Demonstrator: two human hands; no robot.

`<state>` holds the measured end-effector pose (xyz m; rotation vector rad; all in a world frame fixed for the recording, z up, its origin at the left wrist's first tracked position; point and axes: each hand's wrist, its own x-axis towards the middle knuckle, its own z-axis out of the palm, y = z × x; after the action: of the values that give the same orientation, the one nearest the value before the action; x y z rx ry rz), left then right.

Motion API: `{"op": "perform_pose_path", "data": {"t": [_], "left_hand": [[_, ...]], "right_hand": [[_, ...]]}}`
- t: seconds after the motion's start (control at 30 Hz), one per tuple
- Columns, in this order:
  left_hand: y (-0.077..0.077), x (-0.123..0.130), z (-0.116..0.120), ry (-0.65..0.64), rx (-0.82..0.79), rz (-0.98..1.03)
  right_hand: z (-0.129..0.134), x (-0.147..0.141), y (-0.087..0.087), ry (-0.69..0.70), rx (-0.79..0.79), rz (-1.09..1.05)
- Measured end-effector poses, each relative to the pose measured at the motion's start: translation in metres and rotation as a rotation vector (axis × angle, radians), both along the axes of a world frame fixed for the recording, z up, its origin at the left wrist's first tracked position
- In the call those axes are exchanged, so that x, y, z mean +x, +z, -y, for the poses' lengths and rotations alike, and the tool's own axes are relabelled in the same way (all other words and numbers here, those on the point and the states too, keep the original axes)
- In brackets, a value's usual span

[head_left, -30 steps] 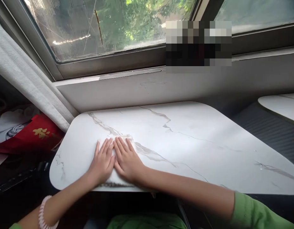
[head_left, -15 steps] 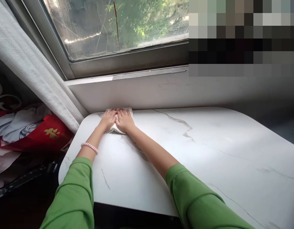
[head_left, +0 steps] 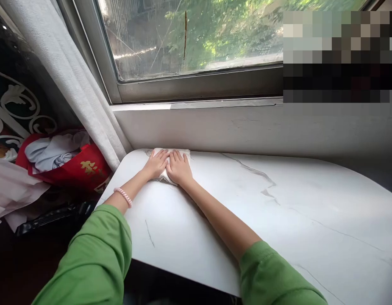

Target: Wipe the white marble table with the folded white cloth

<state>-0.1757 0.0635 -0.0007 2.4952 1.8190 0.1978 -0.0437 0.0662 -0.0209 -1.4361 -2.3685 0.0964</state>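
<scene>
Left hand (head_left: 156, 165) and right hand (head_left: 179, 168) lie flat, fingers slightly spread, on a white cloth (head_left: 165, 176) at the marble-patterned tabletop's (head_left: 234, 190) wall-side edge; wiping appears under way, finished and remaining areas indistinguishable.

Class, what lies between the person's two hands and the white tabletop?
A white cloth lies there, under the left hand and the right hand and on the tabletop, as the head view shows.

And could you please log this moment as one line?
left hand: palm down on white cloth | right hand: same cloth | cloth: near far edge of marbled tabletop
</scene>
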Motion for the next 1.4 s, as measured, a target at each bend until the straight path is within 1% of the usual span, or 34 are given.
{"op": "perform_pose_path", "data": {"t": [0.07,0.17,0.3,0.4,0.5,0.6,0.7,0.77,0.8,0.87,1.0,1.07,1.13,1.17,1.2,1.27,1.33,1.4], "left_hand": [[0.001,-0.005,0.027,-0.020,-0.012,0.014],[0.001,-0.017,0.080,-0.054,-0.003,0.047],[0.001,-0.034,0.158,-0.079,0.037,0.067],[0.002,-0.048,0.204,-0.063,0.063,0.058],[0.005,-0.062,0.232,-0.055,0.058,0.054],[0.008,-0.075,0.241,-0.060,0.021,0.067],[0.009,-0.088,0.232,-0.061,-0.004,0.081],[0.008,-0.096,0.214,-0.050,-0.016,0.080],[0.008,-0.101,0.201,-0.038,-0.026,0.076],[0.007,-0.109,0.166,-0.006,-0.053,0.063],[0.005,-0.123,0.078,0.002,-0.083,0.039],[0.003,-0.127,0.037,-0.007,-0.080,0.034],[0.001,-0.128,0.006,-0.011,-0.063,0.037],[0.001,-0.129,-0.005,-0.010,-0.053,0.038],[0.000,-0.129,-0.014,-0.007,-0.044,0.038],[0.000,-0.129,-0.023,0.004,-0.033,0.030],[0.000,-0.129,-0.024,0.008,-0.022,0.018],[0.002,-0.128,-0.021,0.004,-0.006,0.005]], "right_hand": [[0.028,-0.002,0.002,0.011,-0.018,-0.013],[0.078,-0.005,0.006,0.061,-0.086,-0.063],[0.144,-0.009,0.013,0.198,-0.213,-0.109],[0.179,-0.015,0.019,0.303,-0.288,-0.140],[0.202,-0.025,0.024,0.377,-0.359,-0.177],[0.210,-0.035,0.027,0.413,-0.416,-0.190],[0.202,-0.046,0.026,0.425,-0.417,-0.174],[0.185,-0.055,0.023,0.424,-0.397,-0.146],[0.173,-0.061,0.022,0.413,-0.385,-0.129],[0.141,-0.074,0.019,0.362,-0.359,-0.097],[0.067,-0.098,0.012,0.224,-0.309,-0.093],[0.032,-0.105,0.009,0.181,-0.291,-0.113],[0.005,-0.110,0.007,0.162,-0.280,-0.130],[-0.006,-0.111,0.007,0.158,-0.277,-0.134],[-0.014,-0.112,0.007,0.152,-0.277,-0.135],[-0.024,-0.114,0.007,0.135,-0.278,-0.134],[-0.027,-0.114,0.008,0.122,-0.277,-0.138],[-0.026,-0.113,0.009,0.131,-0.280,-0.142]]}}
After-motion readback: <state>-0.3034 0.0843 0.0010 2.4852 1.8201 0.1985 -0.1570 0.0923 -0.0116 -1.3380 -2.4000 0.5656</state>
